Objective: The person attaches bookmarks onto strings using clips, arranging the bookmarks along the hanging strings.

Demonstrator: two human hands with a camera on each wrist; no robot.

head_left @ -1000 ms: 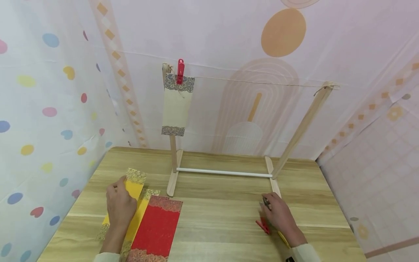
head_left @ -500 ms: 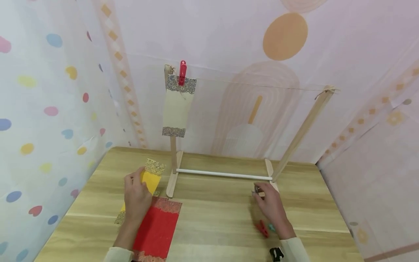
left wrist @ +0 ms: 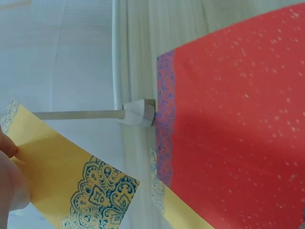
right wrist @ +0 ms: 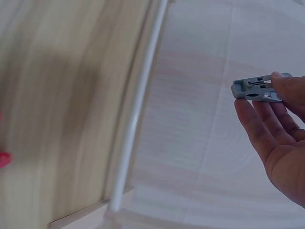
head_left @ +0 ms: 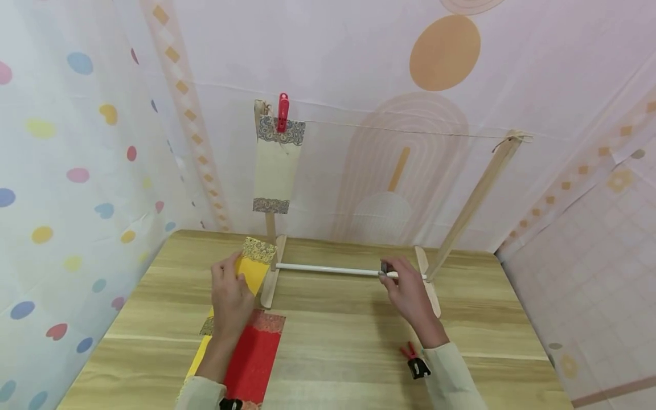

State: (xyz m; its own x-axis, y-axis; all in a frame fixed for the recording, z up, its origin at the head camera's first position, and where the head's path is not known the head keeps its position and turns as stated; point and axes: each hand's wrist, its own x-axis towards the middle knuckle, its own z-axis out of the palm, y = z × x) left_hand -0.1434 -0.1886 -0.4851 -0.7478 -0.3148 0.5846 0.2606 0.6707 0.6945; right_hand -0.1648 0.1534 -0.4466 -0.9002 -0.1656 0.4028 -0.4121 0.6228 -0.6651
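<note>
My left hand (head_left: 230, 296) pinches a yellow paper strip (head_left: 253, 273) with a patterned lace-like band at each end. The strip (left wrist: 52, 167) is lifted and tilted in the left wrist view. Below that hand a red paper strip (head_left: 261, 347) lies on the table, partly over another yellow strip (head_left: 197, 359). My right hand (head_left: 410, 296) holds a grey clothespin (right wrist: 257, 88) between thumb and fingers, above the table near the white rod (head_left: 328, 269). On the string hangs a cream strip (head_left: 275, 171), held by a red clothespin (head_left: 283, 113).
A wooden stand with a left post (head_left: 271, 228) and a right post (head_left: 474, 205) carries the string (head_left: 400, 130) across its top. Near the right sleeve another red clothespin (head_left: 410, 351) lies on the table (head_left: 338, 353). A patterned curtain (head_left: 328, 57) hangs behind.
My left hand has lifted the yellow strip and carried it right and forward, toward the left post. The right hand has moved left and forward with the grey clothespin.
</note>
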